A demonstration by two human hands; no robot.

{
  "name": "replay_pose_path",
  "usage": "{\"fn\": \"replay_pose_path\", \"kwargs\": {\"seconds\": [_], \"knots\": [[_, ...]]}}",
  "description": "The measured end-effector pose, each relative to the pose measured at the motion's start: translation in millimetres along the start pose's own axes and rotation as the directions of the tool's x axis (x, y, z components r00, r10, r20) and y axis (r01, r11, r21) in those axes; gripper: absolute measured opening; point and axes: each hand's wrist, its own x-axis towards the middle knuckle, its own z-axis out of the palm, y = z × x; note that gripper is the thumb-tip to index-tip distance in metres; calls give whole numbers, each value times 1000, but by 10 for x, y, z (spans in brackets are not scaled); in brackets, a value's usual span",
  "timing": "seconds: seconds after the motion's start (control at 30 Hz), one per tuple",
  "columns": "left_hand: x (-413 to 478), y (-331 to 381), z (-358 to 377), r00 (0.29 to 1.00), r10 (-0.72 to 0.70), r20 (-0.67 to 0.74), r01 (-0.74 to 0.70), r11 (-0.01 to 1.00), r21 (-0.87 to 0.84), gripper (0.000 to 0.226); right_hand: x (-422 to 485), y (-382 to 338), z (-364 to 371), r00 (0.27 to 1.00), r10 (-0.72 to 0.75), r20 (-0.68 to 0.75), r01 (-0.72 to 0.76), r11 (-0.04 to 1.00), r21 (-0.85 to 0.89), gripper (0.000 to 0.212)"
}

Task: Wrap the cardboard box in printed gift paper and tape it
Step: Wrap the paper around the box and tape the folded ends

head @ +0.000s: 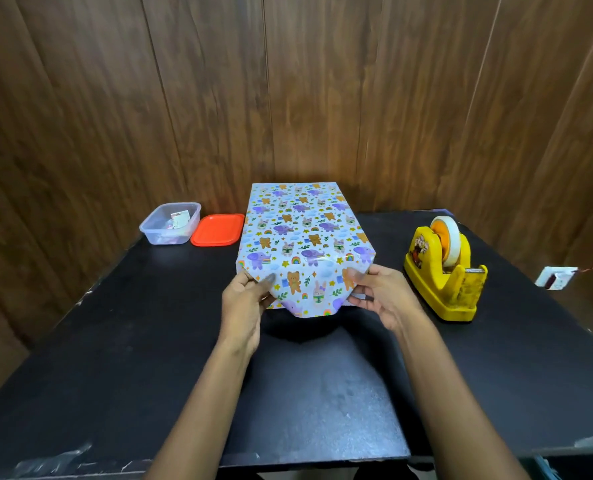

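**Both hands on the near flap of the wrapped box**

At the middle of the tabletop [115, 341], toward its back edge, we see the box [302, 226], covered w/ printed gift paper [298, 247] (animals, rainbows, stars on pale blue). Its long side runs from the back edge toward us. The near end of the paper hangs down as a flap w/ both corners folded in.

Our left hand [246, 303] pinches the flap's left fold: thumb on top of the paper, fingers curled under. Our right hand [380, 292] does the same on the right fold, thumb on top, fingers tucked beneath the paper's edge. Both hands are closed on paper, not spread flat.

Near the right edge sits a yellow tape dispenser [444, 271], well apart from the box. Near the back-left corner are a clear plastic tub [170, 223] and an orange lid [218, 229], side by side; the lid lies just beside the box.
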Motion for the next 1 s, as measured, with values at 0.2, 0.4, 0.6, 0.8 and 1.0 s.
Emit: {"fn": "replay_pose_path", "kwargs": {"seconds": [0.2,0.4,0.6,0.8,1.0], "knots": [[60,-214,-20,987,131,-91,-108,969,223,21,36,135,-14,989,-140,-38,135,985,-110,5],[92,-404,0,985,103,-135,-52,939,341,21,118,291,93,981,-164,-108,133,959,-249,25],[82,-405,80,935,227,-274,4,764,645,25,212,389,146,949,-238,-207,136,901,-413,48],[-31,-215,108,808,536,-244,-70,499,864,38,274,437,160,939,-269,-213,140,868,-477,43],[440,-97,328,368,522,770,-487,-597,637,52,280,422,158,940,-269,-212,119,838,-533,34]]}}
